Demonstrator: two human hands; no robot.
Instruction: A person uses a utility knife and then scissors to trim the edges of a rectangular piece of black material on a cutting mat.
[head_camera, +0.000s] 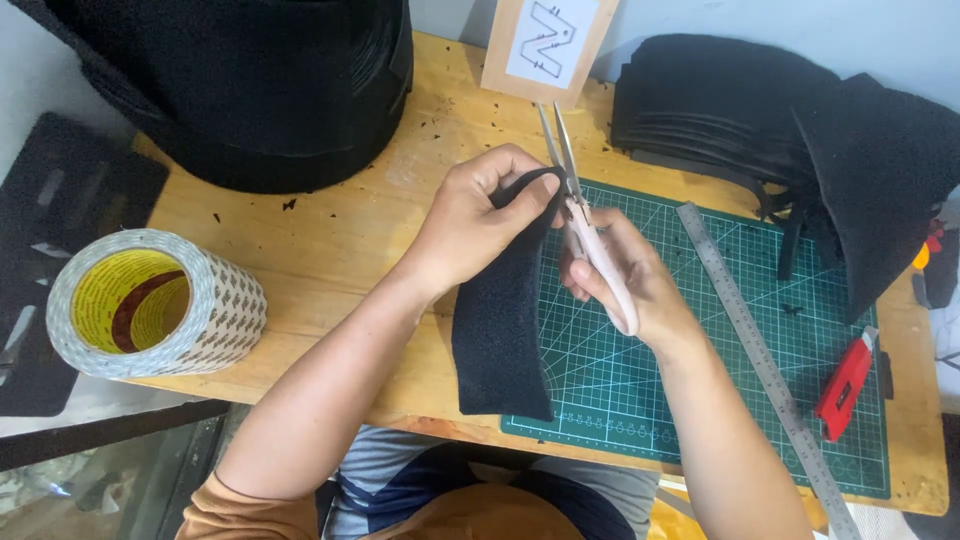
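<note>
Over the green gridded cutting mat (700, 340), left hand (480, 225) pinches the black rectangular felt strip (500, 330) at its 12 o'clock end while right hand (625, 280) clasps pale-handled steel scissors (585, 215); a slack pinch risks crooked cutting.

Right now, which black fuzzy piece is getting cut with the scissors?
The long black felt strip pinched in the left hand, hanging over the table edge. The pink-handled scissors meet its top; the other black pieces lie stacked at the back, untouched.
</note>
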